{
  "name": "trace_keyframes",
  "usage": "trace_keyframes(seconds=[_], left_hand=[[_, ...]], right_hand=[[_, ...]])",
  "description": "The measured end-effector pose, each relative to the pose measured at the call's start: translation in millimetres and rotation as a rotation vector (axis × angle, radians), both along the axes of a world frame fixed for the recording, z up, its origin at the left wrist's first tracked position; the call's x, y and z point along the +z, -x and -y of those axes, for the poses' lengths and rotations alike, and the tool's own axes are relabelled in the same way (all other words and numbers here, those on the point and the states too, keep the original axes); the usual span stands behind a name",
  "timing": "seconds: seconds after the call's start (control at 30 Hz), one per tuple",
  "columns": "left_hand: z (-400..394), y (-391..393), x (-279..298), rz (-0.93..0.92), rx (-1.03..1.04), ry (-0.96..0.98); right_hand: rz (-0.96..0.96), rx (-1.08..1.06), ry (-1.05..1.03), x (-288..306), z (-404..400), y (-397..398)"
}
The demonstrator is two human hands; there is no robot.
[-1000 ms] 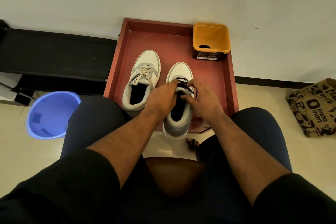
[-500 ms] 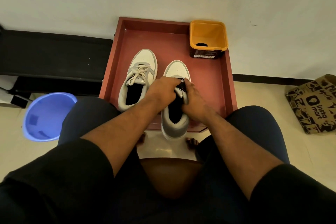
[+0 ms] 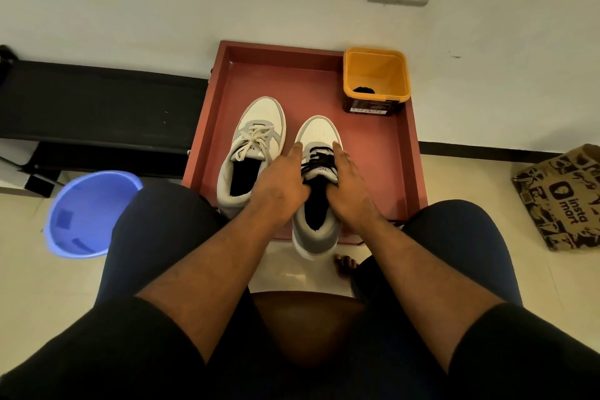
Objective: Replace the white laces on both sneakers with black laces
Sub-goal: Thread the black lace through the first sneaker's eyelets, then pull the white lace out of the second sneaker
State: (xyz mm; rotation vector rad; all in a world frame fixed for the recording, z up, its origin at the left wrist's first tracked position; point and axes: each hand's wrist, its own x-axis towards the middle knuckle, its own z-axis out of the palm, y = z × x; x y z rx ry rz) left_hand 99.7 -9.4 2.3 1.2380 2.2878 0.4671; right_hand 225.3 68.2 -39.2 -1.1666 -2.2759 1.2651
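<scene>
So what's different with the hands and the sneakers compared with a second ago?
Both hands let go of the black lace. The left hand and right hand now lie along the sides of the grey-and-white sneaker. The white-laced sneaker stayed in the red tray.

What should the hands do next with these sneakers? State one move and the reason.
Probably let go of the right sneaker and reach for the left sneaker. The right one already carries black laces, with the left hand and right hand pressed along its sides, while the left one still has white laces.
</scene>
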Motion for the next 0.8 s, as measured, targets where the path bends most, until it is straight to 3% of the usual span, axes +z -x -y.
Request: trace_keyframes(seconds=[0.23, 0.6, 0.8], left_hand=[[-25.2, 9.3, 11.6, -0.139, 0.031, -0.059], [-102.7, 84.5, 18.9, -0.512, -0.108, 0.035], [-123.4, 93.7, -1.2, -0.558, -0.149, 0.042]], right_hand=[[-0.115, -0.120, -0.004, 14.6, -18.1, 23.7], [0.091, -0.074, -0.114, 24.7, -99.5, 108.0], [0.074, -0.114, -0.108, 6.3, -116.1, 115.8]])
